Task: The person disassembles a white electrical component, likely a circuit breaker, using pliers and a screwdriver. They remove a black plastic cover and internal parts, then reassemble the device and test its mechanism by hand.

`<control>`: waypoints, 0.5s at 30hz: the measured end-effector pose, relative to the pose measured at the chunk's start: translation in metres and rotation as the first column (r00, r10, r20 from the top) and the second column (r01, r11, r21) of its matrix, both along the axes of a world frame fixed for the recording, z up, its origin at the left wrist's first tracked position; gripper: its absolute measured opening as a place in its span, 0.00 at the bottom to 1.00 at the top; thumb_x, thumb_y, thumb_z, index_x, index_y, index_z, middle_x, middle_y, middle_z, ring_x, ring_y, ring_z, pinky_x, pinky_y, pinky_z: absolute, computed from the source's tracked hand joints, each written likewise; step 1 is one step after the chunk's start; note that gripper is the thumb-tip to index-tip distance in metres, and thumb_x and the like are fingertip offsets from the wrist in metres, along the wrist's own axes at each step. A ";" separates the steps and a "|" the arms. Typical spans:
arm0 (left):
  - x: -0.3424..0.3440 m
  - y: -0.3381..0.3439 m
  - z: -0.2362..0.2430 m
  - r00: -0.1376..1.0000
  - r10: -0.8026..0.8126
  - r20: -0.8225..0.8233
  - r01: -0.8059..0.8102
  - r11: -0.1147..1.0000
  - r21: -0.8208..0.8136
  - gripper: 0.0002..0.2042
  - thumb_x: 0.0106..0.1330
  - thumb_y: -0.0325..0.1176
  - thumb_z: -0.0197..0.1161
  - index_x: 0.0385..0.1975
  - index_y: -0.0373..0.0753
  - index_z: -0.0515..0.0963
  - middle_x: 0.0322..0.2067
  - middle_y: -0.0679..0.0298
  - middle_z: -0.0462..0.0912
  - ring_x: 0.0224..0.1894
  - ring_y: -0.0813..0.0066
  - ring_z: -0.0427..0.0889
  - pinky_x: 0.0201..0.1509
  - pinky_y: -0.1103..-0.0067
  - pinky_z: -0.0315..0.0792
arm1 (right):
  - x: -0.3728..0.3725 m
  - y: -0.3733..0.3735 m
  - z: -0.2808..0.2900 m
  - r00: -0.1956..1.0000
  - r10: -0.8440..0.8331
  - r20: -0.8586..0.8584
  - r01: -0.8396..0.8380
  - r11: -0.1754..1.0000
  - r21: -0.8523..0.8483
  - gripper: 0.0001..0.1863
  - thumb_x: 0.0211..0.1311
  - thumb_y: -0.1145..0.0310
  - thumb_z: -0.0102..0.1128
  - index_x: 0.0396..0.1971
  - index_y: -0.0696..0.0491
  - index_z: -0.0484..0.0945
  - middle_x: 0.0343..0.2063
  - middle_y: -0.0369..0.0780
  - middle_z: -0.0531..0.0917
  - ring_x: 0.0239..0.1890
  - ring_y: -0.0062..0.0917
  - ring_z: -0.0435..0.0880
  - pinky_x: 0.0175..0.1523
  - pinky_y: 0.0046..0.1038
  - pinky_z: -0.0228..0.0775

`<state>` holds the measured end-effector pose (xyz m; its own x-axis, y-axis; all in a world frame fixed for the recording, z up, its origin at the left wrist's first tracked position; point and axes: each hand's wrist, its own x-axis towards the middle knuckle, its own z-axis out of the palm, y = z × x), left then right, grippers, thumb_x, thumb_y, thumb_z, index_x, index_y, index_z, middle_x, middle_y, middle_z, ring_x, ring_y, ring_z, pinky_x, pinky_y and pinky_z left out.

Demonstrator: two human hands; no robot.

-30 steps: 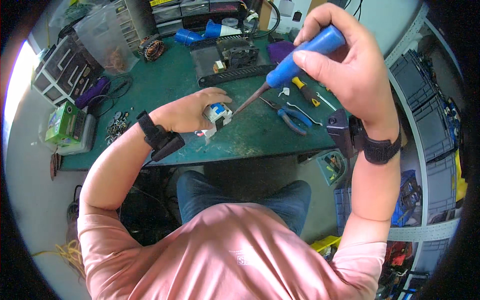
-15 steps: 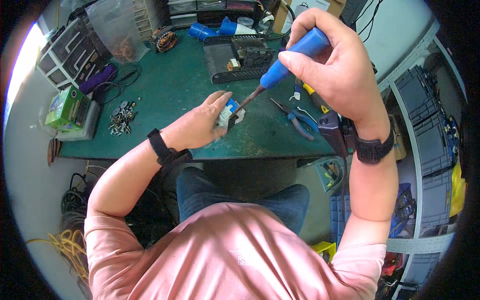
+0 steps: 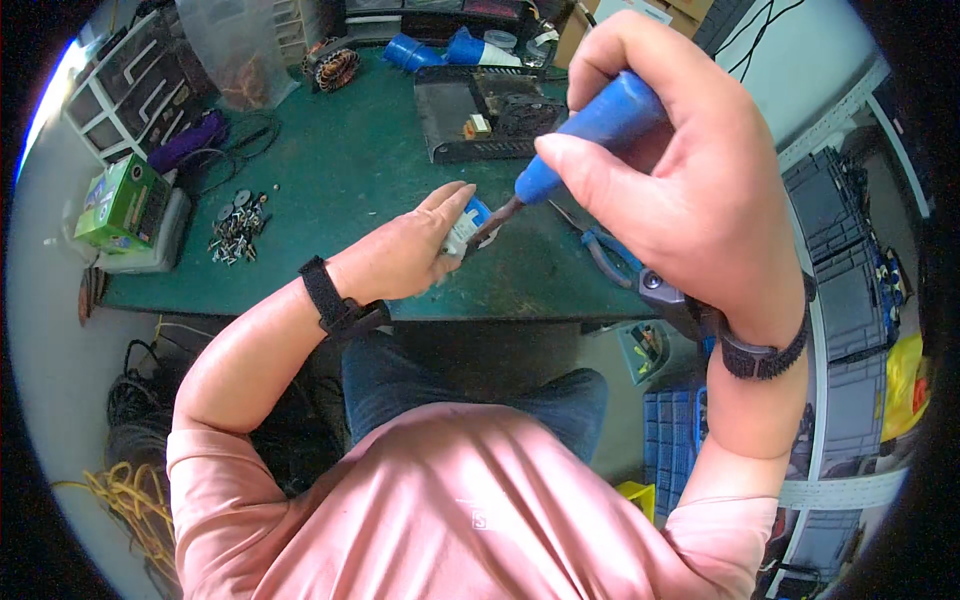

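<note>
On the green workbench (image 3: 340, 180), near its front edge, my left hand (image 3: 405, 248) grips a small blue-and-white part (image 3: 466, 226) with its fingers along the far side. What kind of part it is, I cannot make out. My right hand (image 3: 690, 175) is wrapped round the blue handle of a screwdriver (image 3: 570, 145). The screwdriver slants down to the left, and its dark shaft meets the right side of the part. The exact spot of its tip is hidden against the part.
Blue-handled pliers (image 3: 606, 258) lie beside my right wrist. Behind stands a black metal tray (image 3: 430, 115) with parts in it. Several loose screws (image 3: 238, 228) are piled at the left, near a green box (image 3: 122, 205). Blue connectors (image 3: 410, 52) and a copper-wound coil (image 3: 330, 66) lie farther back.
My right hand and the screwdriver handle have come lower and nearer, and the wrist has shifted right. The left hand keeps its grip on the part. The whole view has shifted slightly.
</note>
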<state>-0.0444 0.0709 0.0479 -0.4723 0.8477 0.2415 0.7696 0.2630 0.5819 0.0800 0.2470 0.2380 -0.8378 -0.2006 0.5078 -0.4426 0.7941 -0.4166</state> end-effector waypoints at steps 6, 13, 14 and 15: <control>0.001 0.002 0.007 1.000 -0.017 -0.005 0.017 1.000 -0.010 0.38 0.58 0.25 0.64 0.69 0.26 0.53 0.68 0.39 0.59 0.59 0.43 0.74 0.62 0.64 0.72 | 0.000 0.003 -0.003 1.000 -0.006 -0.011 0.006 1.000 -0.015 0.12 0.57 0.74 0.68 0.35 0.54 0.71 0.26 0.28 0.70 0.28 0.08 0.67 0.32 0.14 0.60; 0.001 0.000 0.008 0.999 -0.025 -0.042 0.023 0.999 -0.035 0.37 0.58 0.24 0.61 0.68 0.24 0.53 0.67 0.38 0.60 0.56 0.42 0.76 0.61 0.64 0.73 | -0.003 0.008 -0.005 0.998 -0.030 -0.046 0.034 0.997 0.076 0.11 0.57 0.72 0.68 0.34 0.53 0.72 0.25 0.28 0.69 0.29 0.10 0.68 0.32 0.17 0.61; 0.001 0.000 0.008 0.998 -0.032 -0.048 0.030 0.999 -0.041 0.37 0.58 0.24 0.61 0.68 0.24 0.53 0.67 0.38 0.60 0.56 0.42 0.76 0.61 0.64 0.73 | -0.009 0.011 -0.003 0.999 -0.011 -0.042 0.013 0.998 0.065 0.12 0.56 0.72 0.67 0.34 0.53 0.71 0.24 0.30 0.69 0.28 0.12 0.69 0.32 0.18 0.62; 0.001 0.001 0.008 0.998 -0.039 -0.053 0.037 0.998 -0.046 0.36 0.59 0.24 0.60 0.68 0.24 0.53 0.67 0.38 0.60 0.56 0.42 0.76 0.61 0.64 0.73 | -0.018 0.014 -0.001 0.999 0.010 -0.039 -0.008 0.999 0.054 0.12 0.55 0.72 0.67 0.33 0.54 0.71 0.24 0.31 0.69 0.27 0.14 0.69 0.32 0.20 0.62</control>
<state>-0.0433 0.0718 0.0564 -0.4269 0.8754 0.2268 0.8097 0.2583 0.5270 0.0617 0.2607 0.2368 -0.8156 -0.2357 0.5285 -0.4647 0.8110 -0.3554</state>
